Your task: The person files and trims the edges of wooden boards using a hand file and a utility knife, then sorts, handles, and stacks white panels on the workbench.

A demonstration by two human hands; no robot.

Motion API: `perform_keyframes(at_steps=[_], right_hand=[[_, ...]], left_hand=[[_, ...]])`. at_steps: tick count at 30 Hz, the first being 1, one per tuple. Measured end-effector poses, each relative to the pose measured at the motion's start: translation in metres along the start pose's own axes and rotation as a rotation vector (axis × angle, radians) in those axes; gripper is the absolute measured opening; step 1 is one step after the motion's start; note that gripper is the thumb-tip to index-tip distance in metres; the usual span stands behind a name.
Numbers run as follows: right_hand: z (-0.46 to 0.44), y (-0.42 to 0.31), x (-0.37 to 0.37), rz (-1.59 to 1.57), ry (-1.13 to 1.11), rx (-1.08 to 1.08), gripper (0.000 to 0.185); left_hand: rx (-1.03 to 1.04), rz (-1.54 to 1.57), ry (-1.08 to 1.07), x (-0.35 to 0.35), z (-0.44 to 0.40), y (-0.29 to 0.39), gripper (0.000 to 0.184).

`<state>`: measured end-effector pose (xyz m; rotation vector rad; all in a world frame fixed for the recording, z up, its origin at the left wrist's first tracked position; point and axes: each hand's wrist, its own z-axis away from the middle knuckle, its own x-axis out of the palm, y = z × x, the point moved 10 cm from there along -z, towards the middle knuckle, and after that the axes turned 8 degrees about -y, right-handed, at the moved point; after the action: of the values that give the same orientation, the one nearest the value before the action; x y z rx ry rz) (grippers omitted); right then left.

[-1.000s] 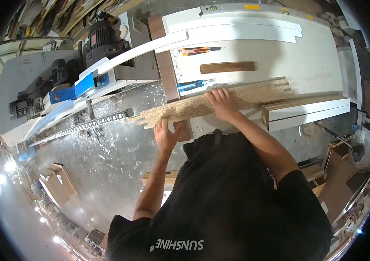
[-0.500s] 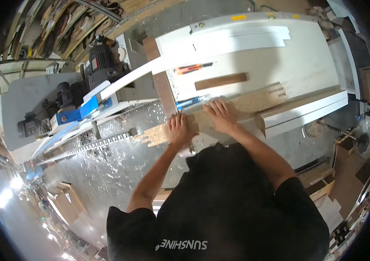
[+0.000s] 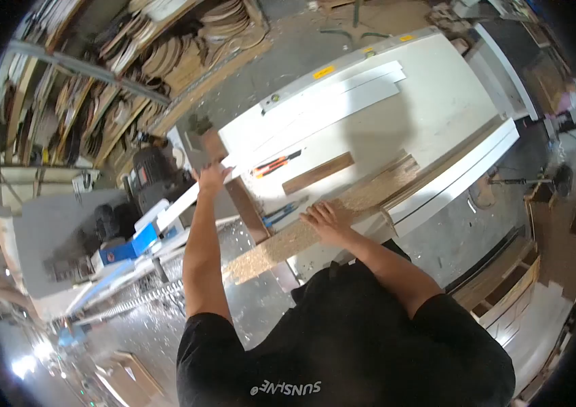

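Long, narrow chipboard strips lie side by side along the near edge of the white table, their left ends overhanging it. My right hand rests on them with its fingers laid over the top. My left hand reaches far forward to a long white strip running from the machine onto the table. Its thumb and fingers straddle the strip and appear to grip it. Between the hands lie an orange utility knife, a brown wood piece and slim blue tools.
A grey machine with a dark motor stands at the left. White boards lie along the table's right near edge, and more white strips at its back. Racks of curved wood offcuts fill the far left. Chips litter the floor.
My left hand has left the chipboard strips and moved forward to the white strip. My right hand stays on the chipboard. The view has turned and shifted.
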<state>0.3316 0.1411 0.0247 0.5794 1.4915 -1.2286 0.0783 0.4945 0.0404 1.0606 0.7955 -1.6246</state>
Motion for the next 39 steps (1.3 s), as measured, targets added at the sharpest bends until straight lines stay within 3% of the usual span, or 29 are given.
perform_keyframes(at_steps=[1, 4, 7, 8, 10, 14, 23, 24, 27, 33, 34, 39], right_hand=[[0.000, -0.001, -0.001, -0.001, 0.001, 0.009, 0.067], [0.002, 0.002, -0.008, -0.005, -0.006, 0.016, 0.065], [0.004, 0.000, -0.010, -0.018, -0.003, 0.027, 0.063], [0.004, 0.000, -0.005, -0.027, -0.021, 0.027, 0.067], [0.002, 0.002, 0.006, -0.040, -0.057, 0.025, 0.076], [0.001, 0.004, 0.013, 0.042, 0.065, 0.027, 0.072], [0.005, 0.000, -0.008, 0.023, -0.001, 0.043, 0.065], [0.004, 0.001, -0.005, 0.022, 0.000, 0.043, 0.066], [0.002, 0.003, 0.002, 0.013, -0.012, 0.050, 0.067], [0.002, 0.004, 0.005, -0.037, 0.005, 0.052, 0.067], [0.005, 0.002, 0.002, -0.045, 0.007, 0.050, 0.067], [0.002, 0.003, -0.004, -0.066, -0.073, 0.032, 0.070]], left_hand=[[0.048, 0.060, -0.137, 0.007, -0.007, 0.009, 0.075], [0.157, -0.047, 0.211, -0.004, -0.018, 0.041, 0.052], [0.248, -0.045, 0.238, -0.003, -0.027, 0.086, 0.033], [0.374, 0.084, 0.327, -0.014, -0.017, 0.114, 0.021], [0.443, 0.204, 0.341, -0.021, -0.010, 0.162, 0.019], [0.565, 0.316, 0.433, -0.014, -0.018, 0.241, 0.017], [0.602, 0.364, 0.343, -0.050, -0.047, 0.365, 0.016], [0.532, 0.344, 0.230, -0.041, -0.061, 0.370, 0.019], [0.451, 0.168, 0.282, -0.040, -0.059, 0.375, 0.033], [0.601, 0.025, 0.428, -0.012, -0.020, 0.363, 0.074], [0.541, 0.071, 0.320, 0.000, -0.029, 0.355, 0.074], [0.516, 0.001, 0.189, 0.005, -0.045, 0.352, 0.074]])
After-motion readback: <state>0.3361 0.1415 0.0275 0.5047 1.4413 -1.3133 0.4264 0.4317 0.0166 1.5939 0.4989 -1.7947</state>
